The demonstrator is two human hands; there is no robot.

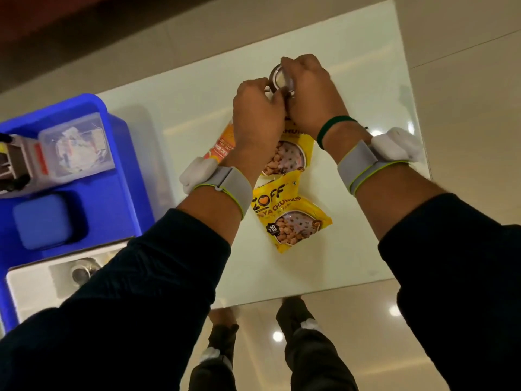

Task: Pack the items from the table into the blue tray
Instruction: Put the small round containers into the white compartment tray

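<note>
Toward twelve o'clock on the table (352, 249), both the left hand (258, 108) and right hand (308, 93) have fingers clamped on a small steel bowl (279, 77), which I judge could slip and clatter if either loosens before reaching the blue tray (112, 176) at nine o'clock.

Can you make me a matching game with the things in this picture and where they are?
Things:
1. clear plastic box
2. yellow soya chunks packet
3. shiny metal ring
4. green band

Places:
A. lying on the white table
B. held by both hands
C. inside the blue tray
D. around the right wrist

Pairs: 1-C, 2-A, 3-B, 4-D
</note>
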